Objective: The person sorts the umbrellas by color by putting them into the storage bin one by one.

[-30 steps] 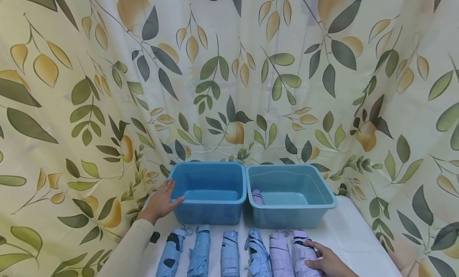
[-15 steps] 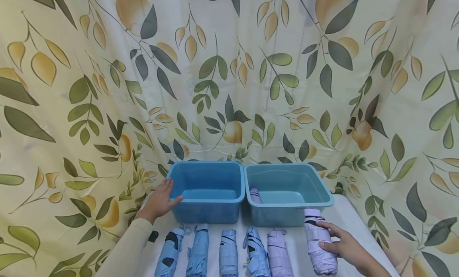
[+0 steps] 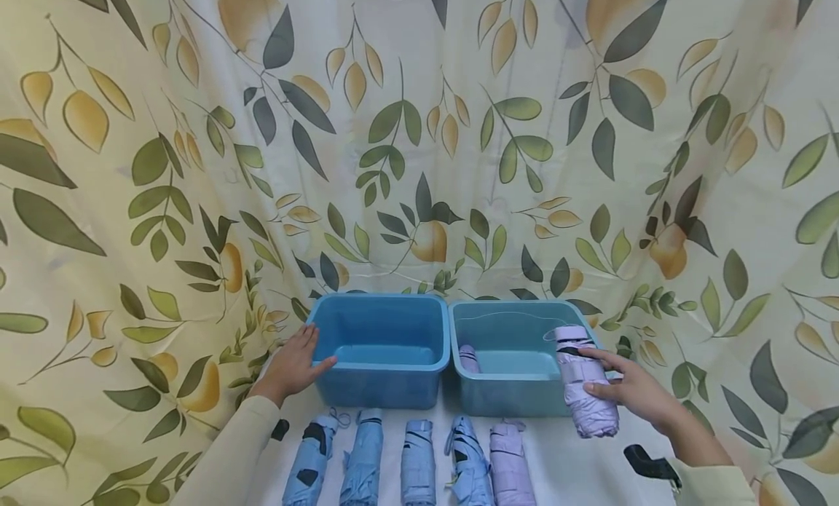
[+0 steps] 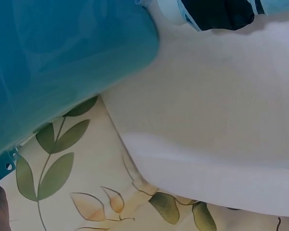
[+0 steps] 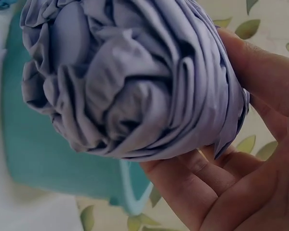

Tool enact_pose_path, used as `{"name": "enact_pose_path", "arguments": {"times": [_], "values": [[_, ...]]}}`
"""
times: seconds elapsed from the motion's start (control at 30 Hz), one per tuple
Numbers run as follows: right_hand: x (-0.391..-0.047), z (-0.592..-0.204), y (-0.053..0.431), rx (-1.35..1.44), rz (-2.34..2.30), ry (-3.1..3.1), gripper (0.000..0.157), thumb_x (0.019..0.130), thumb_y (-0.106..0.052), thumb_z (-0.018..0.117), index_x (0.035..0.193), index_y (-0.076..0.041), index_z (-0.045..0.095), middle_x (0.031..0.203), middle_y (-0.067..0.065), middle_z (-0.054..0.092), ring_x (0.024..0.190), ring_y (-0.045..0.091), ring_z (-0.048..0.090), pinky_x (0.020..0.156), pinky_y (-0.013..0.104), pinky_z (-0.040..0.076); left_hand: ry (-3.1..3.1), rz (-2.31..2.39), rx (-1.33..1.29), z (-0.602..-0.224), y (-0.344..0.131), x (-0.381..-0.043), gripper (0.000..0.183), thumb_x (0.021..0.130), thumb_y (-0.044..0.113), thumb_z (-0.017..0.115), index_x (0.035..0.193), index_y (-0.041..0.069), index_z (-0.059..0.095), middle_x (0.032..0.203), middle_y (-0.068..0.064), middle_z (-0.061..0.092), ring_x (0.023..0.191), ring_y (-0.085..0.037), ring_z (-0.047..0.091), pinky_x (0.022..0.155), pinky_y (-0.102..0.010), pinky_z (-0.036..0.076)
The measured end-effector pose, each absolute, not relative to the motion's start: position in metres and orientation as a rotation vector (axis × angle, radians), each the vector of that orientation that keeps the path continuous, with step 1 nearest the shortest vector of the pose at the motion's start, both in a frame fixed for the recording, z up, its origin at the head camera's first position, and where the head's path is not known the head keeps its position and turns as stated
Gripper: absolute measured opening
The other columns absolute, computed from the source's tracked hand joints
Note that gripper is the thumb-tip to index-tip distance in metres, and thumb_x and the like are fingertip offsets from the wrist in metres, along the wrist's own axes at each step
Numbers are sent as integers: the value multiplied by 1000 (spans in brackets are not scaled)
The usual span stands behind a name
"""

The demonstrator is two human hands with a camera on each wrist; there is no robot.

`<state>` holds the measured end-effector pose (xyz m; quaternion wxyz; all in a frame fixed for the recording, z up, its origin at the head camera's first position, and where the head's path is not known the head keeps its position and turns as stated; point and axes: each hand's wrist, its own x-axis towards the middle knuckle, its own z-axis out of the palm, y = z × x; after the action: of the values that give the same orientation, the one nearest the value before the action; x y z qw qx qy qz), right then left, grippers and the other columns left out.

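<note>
A leaf-and-fruit curtain (image 3: 419, 127) hangs behind a white table (image 3: 557, 462) bearing a blue bin (image 3: 380, 389) and, beside it, a teal bin (image 3: 511, 397). Four folded blue umbrellas (image 3: 419, 462) and a lilac umbrella (image 3: 511, 462) lie in a row before them. The held umbrella (image 3: 583, 397) is lilac too, a wrapped cylinder with a pale top and a dark band near it; the right wrist view shows its lower end as bunched, crinkled folds.

The row runs off the lower edge of the head view, and the front wall hides part of a small lilac roll (image 3: 469, 359) inside the teal bin. How near the held umbrella is to that bin's right front corner, which it overlaps, is hard to judge.

The right hand (image 3: 632, 386) grips it from its right side, digits pressed around the wrapped body, both ends protruding. The left hand (image 3: 290, 364) rests on the blue bin's left rim, fingers straight.
</note>
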<state>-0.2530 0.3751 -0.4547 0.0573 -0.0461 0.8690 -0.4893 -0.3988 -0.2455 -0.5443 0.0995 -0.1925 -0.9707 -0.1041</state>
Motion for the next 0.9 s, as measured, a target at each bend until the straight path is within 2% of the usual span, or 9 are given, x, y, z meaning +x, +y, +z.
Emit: {"name": "enact_pose_path", "arguments": {"times": [0.2,0.4,0.57,0.73,0.9], "values": [[-296,-450,379,-186,-1419,2699,75,87,-26,74,149,-7,38,130,34,38,97,33,58,76,45,55,-2846,-318,-557,-546,-243,-401,101,91,72,39,149,-9,24,157,-24,17,144,-40,16,111,-55,22],[-333,-452,375,-154,-1355,2714,76,87,-32,73,150,-8,37,134,36,36,102,38,55,77,44,54,-2850,-296,-517,-546,-245,-401,105,89,75,38,149,-10,24,156,-26,18,143,-41,18,111,-56,22],[-361,-451,368,-142,-1374,2653,75,89,-28,72,151,-9,35,129,33,43,98,36,57,75,42,54,-2866,-319,-456,-544,-245,-401,111,86,78,40,150,-10,20,156,-26,18,143,-41,19,110,-58,23],[-387,-453,362,-132,-1365,2587,73,88,-20,73,148,-2,36,118,29,50,87,29,61,70,43,55,-2884,-343,-437,-544,-243,-402,112,85,78,41,150,-10,18,156,-26,18,143,-42,18,110,-58,23],[-407,-461,352,-101,-1412,2463,69,89,-11,71,147,3,35,114,27,53,82,28,64,69,45,56,-2902,-319,-437,-545,-243,-401,110,86,78,39,149,-11,20,156,-26,20,143,-41,17,110,-58,22]]}}
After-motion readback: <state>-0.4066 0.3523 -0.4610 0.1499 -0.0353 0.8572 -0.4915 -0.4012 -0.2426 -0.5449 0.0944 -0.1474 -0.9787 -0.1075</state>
